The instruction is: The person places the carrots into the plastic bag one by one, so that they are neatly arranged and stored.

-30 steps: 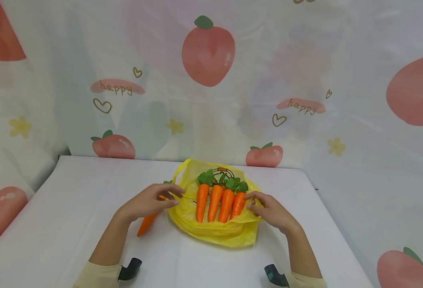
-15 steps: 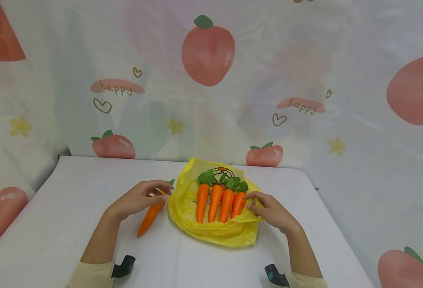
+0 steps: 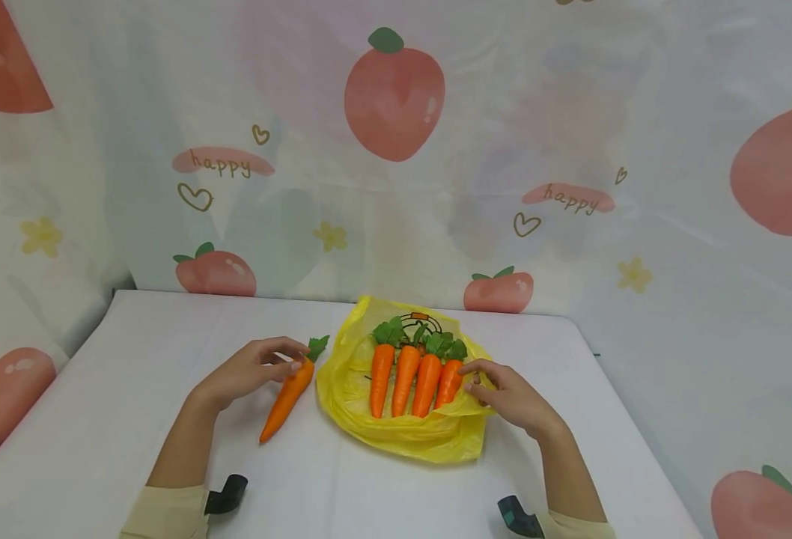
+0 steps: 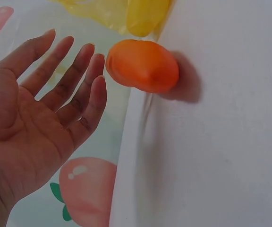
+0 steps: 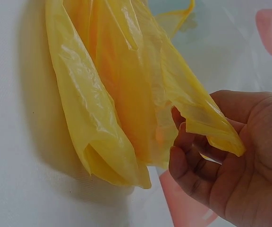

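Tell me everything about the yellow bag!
The yellow bag is thin, crinkly, see-through plastic with a dark round print near its far end. It lies flat and open on the white table, with four carrots side by side in it, leaves pointing away. The right hand pinches its right edge. A fifth carrot lies outside, to its left.

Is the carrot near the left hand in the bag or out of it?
Out. The carrot lies on the table left of the bag, by the left hand.
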`<state>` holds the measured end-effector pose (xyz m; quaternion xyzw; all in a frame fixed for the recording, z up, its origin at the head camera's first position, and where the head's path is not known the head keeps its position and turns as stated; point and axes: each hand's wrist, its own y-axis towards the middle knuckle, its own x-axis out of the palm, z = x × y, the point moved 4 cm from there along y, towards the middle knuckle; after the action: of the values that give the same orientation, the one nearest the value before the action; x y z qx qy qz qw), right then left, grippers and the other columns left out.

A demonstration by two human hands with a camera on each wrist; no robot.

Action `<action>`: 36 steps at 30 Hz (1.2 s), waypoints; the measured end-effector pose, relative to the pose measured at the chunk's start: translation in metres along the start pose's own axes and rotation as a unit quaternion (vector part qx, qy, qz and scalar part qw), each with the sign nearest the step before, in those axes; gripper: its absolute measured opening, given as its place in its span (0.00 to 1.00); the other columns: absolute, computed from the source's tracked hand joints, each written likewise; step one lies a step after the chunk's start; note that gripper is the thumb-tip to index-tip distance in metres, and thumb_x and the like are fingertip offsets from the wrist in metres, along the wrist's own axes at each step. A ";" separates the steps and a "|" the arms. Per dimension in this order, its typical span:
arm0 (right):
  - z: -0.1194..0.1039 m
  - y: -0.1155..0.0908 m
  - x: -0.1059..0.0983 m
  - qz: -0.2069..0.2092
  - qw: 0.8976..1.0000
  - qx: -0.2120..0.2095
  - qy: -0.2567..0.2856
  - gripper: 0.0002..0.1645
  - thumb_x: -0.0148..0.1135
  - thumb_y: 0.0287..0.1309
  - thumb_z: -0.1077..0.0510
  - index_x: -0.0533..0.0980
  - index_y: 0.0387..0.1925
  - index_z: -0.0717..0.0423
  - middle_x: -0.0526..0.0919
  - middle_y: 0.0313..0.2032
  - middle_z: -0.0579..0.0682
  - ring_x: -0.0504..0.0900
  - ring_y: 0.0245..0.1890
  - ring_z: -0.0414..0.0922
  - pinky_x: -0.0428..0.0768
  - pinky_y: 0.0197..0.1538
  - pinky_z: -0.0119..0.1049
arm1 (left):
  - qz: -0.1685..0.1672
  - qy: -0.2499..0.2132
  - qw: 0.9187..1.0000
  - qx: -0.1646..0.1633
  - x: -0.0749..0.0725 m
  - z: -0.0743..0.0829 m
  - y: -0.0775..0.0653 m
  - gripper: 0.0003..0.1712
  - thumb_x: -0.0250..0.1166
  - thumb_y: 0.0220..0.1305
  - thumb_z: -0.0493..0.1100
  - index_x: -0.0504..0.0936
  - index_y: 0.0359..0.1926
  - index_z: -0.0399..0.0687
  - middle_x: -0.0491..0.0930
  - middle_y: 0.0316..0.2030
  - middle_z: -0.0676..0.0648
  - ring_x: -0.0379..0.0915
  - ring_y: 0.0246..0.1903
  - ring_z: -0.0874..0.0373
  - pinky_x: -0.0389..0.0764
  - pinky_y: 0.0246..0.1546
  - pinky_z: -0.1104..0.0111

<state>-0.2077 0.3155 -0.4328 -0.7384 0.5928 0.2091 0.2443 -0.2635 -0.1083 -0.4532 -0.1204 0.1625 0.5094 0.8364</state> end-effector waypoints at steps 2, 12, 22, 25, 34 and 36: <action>0.000 0.000 0.000 -0.001 1.000 -0.001 0.000 0.17 0.61 0.73 0.57 0.79 0.59 0.58 0.77 0.42 0.53 0.75 0.37 0.51 0.77 0.39 0.40 | 0.003 -0.004 1.000 -0.005 -0.002 -0.004 0.000 0.20 0.66 0.73 0.47 0.82 0.61 0.46 0.82 0.54 0.45 0.78 0.51 0.46 0.82 0.50 0.53; -0.001 0.000 0.000 0.001 1.000 0.006 0.003 0.17 0.62 0.73 0.57 0.79 0.59 0.57 0.77 0.43 0.53 0.75 0.38 0.51 0.78 0.40 0.40 | 0.031 -0.010 0.999 -0.040 -0.013 -0.015 -0.005 0.19 0.65 0.74 0.45 0.82 0.62 0.48 0.78 0.59 0.40 0.79 0.50 0.44 0.82 0.49 0.53; 0.000 0.001 0.000 0.005 1.000 0.007 -0.003 0.16 0.61 0.73 0.58 0.80 0.58 0.57 0.78 0.44 0.54 0.75 0.38 0.51 0.78 0.41 0.40 | -0.001 -0.004 0.997 -0.082 -0.007 -0.026 -0.004 0.22 0.65 0.71 0.44 0.81 0.65 0.55 0.71 0.66 0.39 0.76 0.51 0.45 0.79 0.52 0.51; 0.000 0.000 0.000 0.005 1.000 0.007 -0.004 0.16 0.61 0.73 0.58 0.80 0.58 0.57 0.78 0.45 0.54 0.75 0.38 0.51 0.78 0.41 0.40 | -0.017 -0.008 0.997 -0.075 -0.004 -0.027 -0.003 0.24 0.68 0.70 0.43 0.82 0.65 0.56 0.70 0.67 0.39 0.76 0.51 0.46 0.80 0.51 0.52; -0.001 0.000 0.001 0.001 1.000 0.000 0.000 0.16 0.61 0.73 0.58 0.79 0.58 0.58 0.77 0.45 0.54 0.75 0.39 0.51 0.79 0.42 0.41 | -0.042 0.011 0.997 -0.066 0.003 -0.024 -0.001 0.26 0.72 0.66 0.42 0.83 0.65 0.55 0.78 0.56 0.47 0.73 0.47 0.47 0.76 0.46 0.56; -0.001 0.000 0.000 0.000 1.000 0.001 0.001 0.16 0.61 0.73 0.58 0.79 0.58 0.58 0.77 0.46 0.54 0.75 0.39 0.51 0.79 0.42 0.41 | -0.044 0.021 0.997 -0.058 0.004 -0.023 0.000 0.26 0.73 0.65 0.42 0.83 0.64 0.55 0.78 0.55 0.46 0.72 0.47 0.48 0.74 0.45 0.57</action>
<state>-0.2077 0.3146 -0.4324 -0.7381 0.5936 0.2076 0.2445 -0.2649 -0.1135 -0.4765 -0.1865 0.1449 0.4783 0.8458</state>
